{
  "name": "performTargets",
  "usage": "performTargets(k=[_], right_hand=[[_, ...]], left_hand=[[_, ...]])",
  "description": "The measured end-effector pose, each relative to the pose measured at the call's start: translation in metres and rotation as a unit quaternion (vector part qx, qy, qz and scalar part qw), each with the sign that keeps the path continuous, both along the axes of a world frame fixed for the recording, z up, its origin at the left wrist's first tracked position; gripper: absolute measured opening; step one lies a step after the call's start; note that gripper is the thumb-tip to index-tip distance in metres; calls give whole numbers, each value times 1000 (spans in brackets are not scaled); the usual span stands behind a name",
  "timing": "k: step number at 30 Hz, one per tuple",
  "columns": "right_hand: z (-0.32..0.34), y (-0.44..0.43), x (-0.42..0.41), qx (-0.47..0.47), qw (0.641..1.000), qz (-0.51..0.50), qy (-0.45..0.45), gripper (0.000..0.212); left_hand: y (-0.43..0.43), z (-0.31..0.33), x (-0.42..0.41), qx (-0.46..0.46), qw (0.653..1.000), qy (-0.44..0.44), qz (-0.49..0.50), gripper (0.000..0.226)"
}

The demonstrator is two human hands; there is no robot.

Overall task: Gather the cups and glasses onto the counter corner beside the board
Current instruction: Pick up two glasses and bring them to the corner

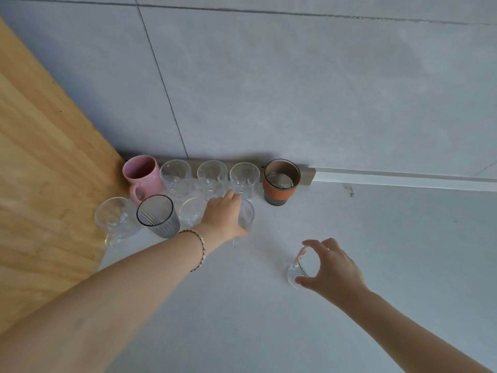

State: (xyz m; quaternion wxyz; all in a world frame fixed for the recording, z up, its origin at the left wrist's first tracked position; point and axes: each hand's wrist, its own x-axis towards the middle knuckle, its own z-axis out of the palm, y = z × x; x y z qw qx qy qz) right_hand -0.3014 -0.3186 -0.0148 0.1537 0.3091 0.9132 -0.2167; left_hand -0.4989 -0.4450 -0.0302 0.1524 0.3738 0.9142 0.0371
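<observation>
Along the wall stand a pink mug point(142, 173), three clear glasses point(212, 179) and an orange-banded cup point(280, 181). In front of them stand a clear glass point(115, 219) by the wooden board point(45, 168), a smoky grey ribbed glass point(158, 215) and another clear glass point(191, 211). My left hand point(223, 215) grips a clear glass point(247, 215) at the right end of this front row. My right hand point(330, 267) holds a small clear glass with red marks point(301, 265), tilted, low over the counter to the right.
The pale grey counter point(269, 319) stretches open toward me and to the right. A tiled wall point(295, 90) rises behind the cups, with a white strip point(403, 176) along its base. A small dark mark point(349, 189) lies near the wall.
</observation>
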Motion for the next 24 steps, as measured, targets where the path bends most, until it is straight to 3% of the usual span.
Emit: performTargets(k=[6, 13, 19, 23, 24], right_hand=[[-14, 2, -61, 12, 999, -20, 42, 74], [-24, -2, -108, 24, 996, -46, 72, 64], [-26, -3, -86, -33, 995, -84, 50, 94], [-17, 16, -34, -63, 995, -36, -63, 51], [-13, 21, -17, -75, 993, -30, -85, 44]], left_hand=[[-9, -17, -1, 69, 998, -7, -11, 80], [-8, -25, -3, 76, 997, 3, -14, 81], [-14, -17, 4, 38, 999, 5, -16, 87], [-9, -1, 37, 73, 991, 80, -73, 82], [-5, 6, 52, 78, 991, 60, -93, 74]])
